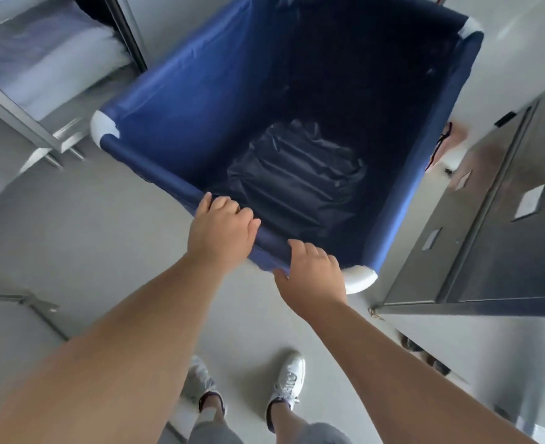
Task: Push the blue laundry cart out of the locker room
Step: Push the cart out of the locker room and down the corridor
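Between lockers point(476, 219), cart point(181, 100) on floor point(82, 251)

One blue laundry cart point(200, 100), two hands — left hand point(221, 230), right hand point(312, 274) — two white shoes point(288, 379), three white corner caps point(104, 126).

Both hands on near rim of blue laundry cart point(175, 100): left hand point(221, 230) and right hand point(312, 272) wrapped over it, side by side. Dark bag point(296, 174) inside, beyond hands. Lockers point(489, 219) right of right hand.
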`<state>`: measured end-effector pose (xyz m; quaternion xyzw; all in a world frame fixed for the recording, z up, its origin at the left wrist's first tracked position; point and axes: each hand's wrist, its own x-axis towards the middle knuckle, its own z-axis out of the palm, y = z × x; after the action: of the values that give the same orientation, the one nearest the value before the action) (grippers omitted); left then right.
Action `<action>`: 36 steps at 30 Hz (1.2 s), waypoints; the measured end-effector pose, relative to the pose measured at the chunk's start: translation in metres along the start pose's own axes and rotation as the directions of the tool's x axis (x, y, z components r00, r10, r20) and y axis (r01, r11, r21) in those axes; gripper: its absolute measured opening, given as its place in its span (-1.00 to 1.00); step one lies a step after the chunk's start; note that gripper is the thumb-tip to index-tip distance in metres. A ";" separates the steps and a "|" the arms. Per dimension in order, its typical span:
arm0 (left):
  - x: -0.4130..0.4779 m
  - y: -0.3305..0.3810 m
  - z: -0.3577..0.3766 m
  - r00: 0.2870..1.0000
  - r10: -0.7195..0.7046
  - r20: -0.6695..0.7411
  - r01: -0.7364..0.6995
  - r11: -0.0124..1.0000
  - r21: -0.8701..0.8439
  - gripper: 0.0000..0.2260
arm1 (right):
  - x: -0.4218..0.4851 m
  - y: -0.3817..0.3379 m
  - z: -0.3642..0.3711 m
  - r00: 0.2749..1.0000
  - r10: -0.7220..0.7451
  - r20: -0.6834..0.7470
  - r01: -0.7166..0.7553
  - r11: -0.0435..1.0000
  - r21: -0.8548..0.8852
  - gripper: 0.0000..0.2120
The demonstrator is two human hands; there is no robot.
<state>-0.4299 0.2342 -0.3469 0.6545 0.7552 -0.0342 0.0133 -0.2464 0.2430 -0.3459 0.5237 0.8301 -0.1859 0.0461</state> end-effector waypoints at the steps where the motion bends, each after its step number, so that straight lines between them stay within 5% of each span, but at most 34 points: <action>1: 0.007 -0.002 -0.002 0.999 -0.033 0.020 0.033 0.999 0.013 -0.52 | 0.000 0.006 0.000 0.999 0.031 -0.017 -0.031 0.999 -0.039 -0.59; 7: 0.024 -0.016 0.003 0.994 -0.109 0.031 0.107 0.993 0.055 -0.57 | 0.009 0.038 -0.002 0.996 0.059 -0.070 -0.070 0.982 -0.178 -0.60; 13: 0.015 -0.019 0.007 0.998 -0.053 -0.045 0.056 0.995 0.077 -0.54 | 0.014 0.053 0.003 0.997 0.072 0.021 -0.065 0.967 -0.247 -0.65; 19: 0.023 0.005 0.007 0.999 -0.026 0.036 0.021 0.990 0.141 -0.54 | 0.006 0.084 0.000 0.996 0.065 0.056 -0.045 0.953 -0.301 -0.65; 29: 0.034 0.076 0.024 0.997 0.068 0.035 -0.070 0.997 0.044 -0.50 | -0.004 0.174 -0.034 0.955 0.296 0.005 -0.259 0.846 -0.466 -0.72; 36: 0.039 0.068 0.018 1.000 -0.006 0.004 0.005 0.999 0.041 -0.43 | 0.027 0.132 -0.029 0.996 0.079 0.049 -0.067 0.975 -0.210 -0.70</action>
<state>-0.3686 0.2807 -0.3699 0.6525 0.7561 -0.0508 0.0013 -0.1380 0.3269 -0.3610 0.5406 0.8236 -0.1110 0.1311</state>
